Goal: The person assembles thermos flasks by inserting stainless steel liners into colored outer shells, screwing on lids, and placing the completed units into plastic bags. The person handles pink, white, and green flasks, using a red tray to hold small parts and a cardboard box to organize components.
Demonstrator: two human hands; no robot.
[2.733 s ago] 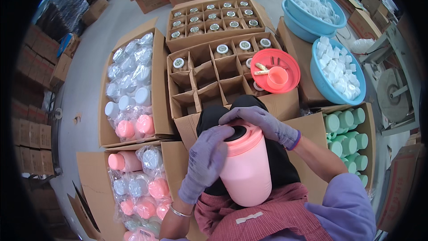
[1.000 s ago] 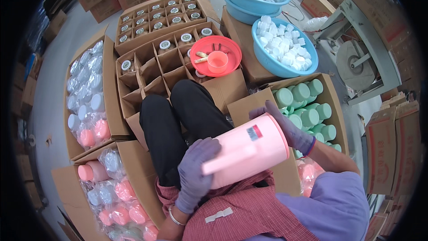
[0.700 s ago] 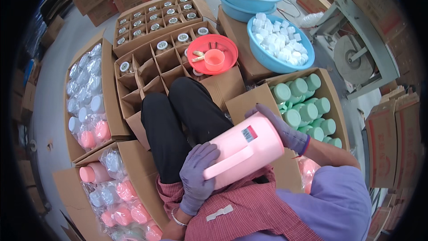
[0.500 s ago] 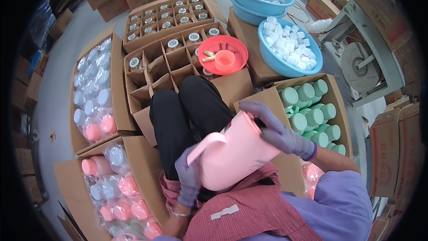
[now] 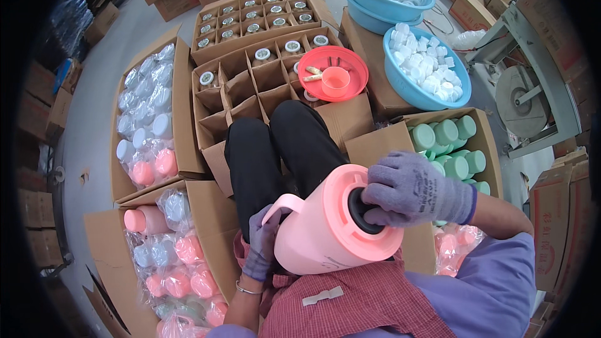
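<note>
A pink jug (image 5: 313, 238) lies tilted across my lap, its round end with a raised rim turned up and to the right. My gloved left hand (image 5: 263, 244) is closed on the jug at its pink handle. A black ring (image 5: 361, 209) sits in the middle of the jug's round end. My gloved right hand (image 5: 407, 189) has its fingers curled into this ring, gripping it at the edge; the fingertips are partly hidden.
Ahead stands a divided carton (image 5: 213, 103) with silvery-topped bottles and a red tray (image 5: 350, 66). Blue basins (image 5: 463, 94) hold white caps and clear rings. Cartons of green jugs (image 5: 447, 131) and bagged pink and blue jugs (image 5: 166, 163) flank me.
The jug has turned so its round end faces up toward me. My right hand has moved from the jug's outer rim to the black ring. My left hand stays on the handle.
</note>
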